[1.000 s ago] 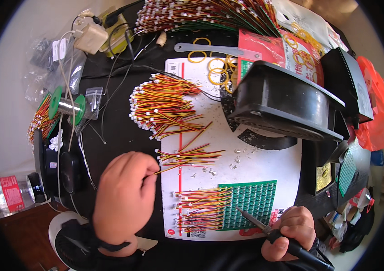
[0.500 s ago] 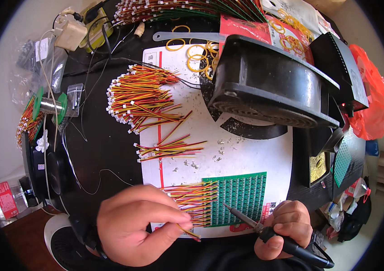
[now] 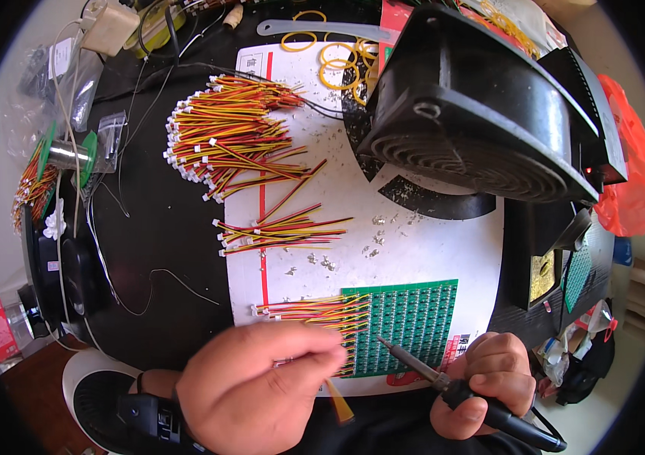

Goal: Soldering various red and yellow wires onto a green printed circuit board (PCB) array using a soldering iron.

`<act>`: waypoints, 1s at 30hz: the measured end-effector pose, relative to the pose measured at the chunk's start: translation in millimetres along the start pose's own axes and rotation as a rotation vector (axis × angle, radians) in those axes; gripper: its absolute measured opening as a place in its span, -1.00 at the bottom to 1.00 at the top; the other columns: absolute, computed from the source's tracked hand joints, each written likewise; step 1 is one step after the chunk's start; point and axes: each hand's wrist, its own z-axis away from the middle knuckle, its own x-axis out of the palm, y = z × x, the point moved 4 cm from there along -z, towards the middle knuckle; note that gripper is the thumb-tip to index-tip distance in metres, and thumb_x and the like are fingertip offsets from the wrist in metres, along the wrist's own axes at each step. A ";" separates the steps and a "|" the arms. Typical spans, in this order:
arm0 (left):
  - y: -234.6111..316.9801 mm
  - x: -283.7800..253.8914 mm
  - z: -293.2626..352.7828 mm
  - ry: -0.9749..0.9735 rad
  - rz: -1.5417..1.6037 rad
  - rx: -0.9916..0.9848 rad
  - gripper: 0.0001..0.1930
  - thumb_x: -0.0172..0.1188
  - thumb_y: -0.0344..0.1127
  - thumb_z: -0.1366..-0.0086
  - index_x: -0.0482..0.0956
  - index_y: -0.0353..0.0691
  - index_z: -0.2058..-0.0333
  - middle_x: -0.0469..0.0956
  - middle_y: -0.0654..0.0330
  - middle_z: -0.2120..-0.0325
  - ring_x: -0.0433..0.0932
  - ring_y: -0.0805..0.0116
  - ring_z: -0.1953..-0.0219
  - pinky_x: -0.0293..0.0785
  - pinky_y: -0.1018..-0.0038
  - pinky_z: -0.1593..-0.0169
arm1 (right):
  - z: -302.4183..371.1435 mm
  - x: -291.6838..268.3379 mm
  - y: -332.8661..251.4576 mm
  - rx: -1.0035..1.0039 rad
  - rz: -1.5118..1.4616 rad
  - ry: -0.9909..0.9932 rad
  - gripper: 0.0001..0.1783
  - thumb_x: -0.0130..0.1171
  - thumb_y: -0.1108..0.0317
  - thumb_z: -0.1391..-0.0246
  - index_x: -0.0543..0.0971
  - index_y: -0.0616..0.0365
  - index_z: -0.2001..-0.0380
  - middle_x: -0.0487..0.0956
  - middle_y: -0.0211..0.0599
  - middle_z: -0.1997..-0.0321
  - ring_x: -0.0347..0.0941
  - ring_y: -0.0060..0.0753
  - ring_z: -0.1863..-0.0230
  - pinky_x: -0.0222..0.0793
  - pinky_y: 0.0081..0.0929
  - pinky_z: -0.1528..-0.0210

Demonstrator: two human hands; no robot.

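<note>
My right hand (image 3: 495,379) is wrapped round a soldering iron (image 3: 417,369), its tip pointing left, over or close to the green circuit board panel (image 3: 421,318). Along the panel's left side lies a row of red, yellow and black wire leads (image 3: 315,309) with white connectors, their ends on the board. My left hand (image 3: 254,383) is closed in a pinch in front of these leads and covers part of them. From under its fingertips hangs a wire lead (image 3: 340,402), its yellow end smeared by motion.
Loose connector leads lie in a big pile (image 3: 224,136) and a smaller bunch (image 3: 277,233). A black fan (image 3: 474,114) stands at the right beside solder scraps (image 3: 328,262). Rubber bands (image 3: 338,64) lie behind. A solder spool (image 3: 68,157) is at the left.
My left hand has shifted right towards the board with the wire lead, whose free end now hangs lower. The view has tilted slightly; my right hand keeps the soldering iron over the panel.
</note>
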 end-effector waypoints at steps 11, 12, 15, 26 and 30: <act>6.8 24.2 6.3 -0.135 -0.132 0.173 -0.72 0.40 -0.58 0.04 0.68 -0.36 0.27 0.60 0.14 0.42 0.62 0.31 0.50 0.55 0.49 0.48 | 2.3 -0.1 0.4 0.016 0.018 0.012 -0.67 0.17 0.15 -0.08 0.35 0.16 0.48 0.25 -0.45 0.71 0.13 -0.57 0.69 -0.02 -0.61 0.70; 5.4 28.1 8.4 -0.099 -0.167 0.177 -0.74 0.38 -0.57 0.03 0.69 -0.38 0.28 0.59 0.13 0.41 0.61 0.30 0.50 0.55 0.48 0.46 | 1.6 -0.3 0.4 0.017 0.021 0.000 -0.67 0.17 0.14 -0.08 0.35 0.15 0.48 0.25 -0.46 0.71 0.14 -0.58 0.69 -0.02 -0.61 0.70; 5.3 27.9 5.0 -0.109 -0.253 0.221 -0.75 0.36 -0.56 0.03 0.69 -0.39 0.28 0.58 0.12 0.39 0.59 0.28 0.48 0.54 0.46 0.42 | 0.5 0.1 0.0 0.029 0.051 -0.002 -0.66 0.17 0.12 -0.11 0.36 0.14 0.47 0.27 -0.47 0.70 0.15 -0.58 0.69 0.02 -0.61 0.69; 2.7 34.0 5.8 -0.154 -0.382 0.250 -0.76 0.32 -0.54 0.04 0.69 -0.39 0.31 0.56 0.12 0.43 0.56 0.25 0.46 0.51 0.48 0.41 | -7.7 4.3 -5.6 0.090 0.005 -0.136 -0.70 0.22 0.22 -0.12 0.40 0.23 0.43 0.33 -0.38 0.69 0.22 -0.50 0.69 0.15 -0.55 0.66; 2.2 34.3 5.9 -0.164 -0.392 0.229 -0.79 0.31 -0.54 0.04 0.69 -0.40 0.34 0.56 0.13 0.46 0.56 0.26 0.47 0.51 0.48 0.41 | -1.6 3.8 -3.3 0.108 0.101 -0.154 -0.65 0.19 0.07 -0.15 0.39 0.12 0.45 0.31 -0.47 0.68 0.24 -0.56 0.65 0.11 -0.61 0.65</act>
